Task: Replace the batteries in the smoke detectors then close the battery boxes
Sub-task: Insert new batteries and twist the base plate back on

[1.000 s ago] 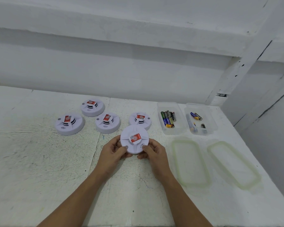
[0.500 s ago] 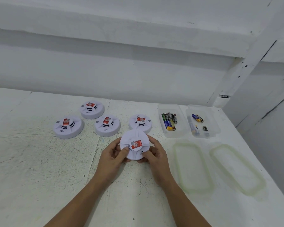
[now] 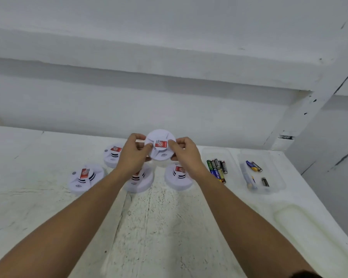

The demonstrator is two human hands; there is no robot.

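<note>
A round white smoke detector (image 3: 160, 149) with a red label is lifted off the table, its front facing me. My left hand (image 3: 133, 152) grips its left rim, thumb on the face. My right hand (image 3: 186, 153) grips its right rim the same way. Several more white detectors lie on the table below: one at the left (image 3: 84, 178), one at the back (image 3: 111, 156), one under my left wrist (image 3: 142, 182), one under my right wrist (image 3: 176, 178). A clear tub (image 3: 232, 157) holds several batteries (image 3: 218, 168). A second clear tub (image 3: 277, 173) holds a few batteries (image 3: 254, 166).
The white table (image 3: 159, 227) runs along a white wall with a ledge. A translucent tub lid (image 3: 301, 227) lies at the right, near the table's right edge. A white post (image 3: 301, 109) rises at the back right.
Both hands have raised the detector from just above the table to well above the other detectors. The view has tilted so the table sits lower in frame.
</note>
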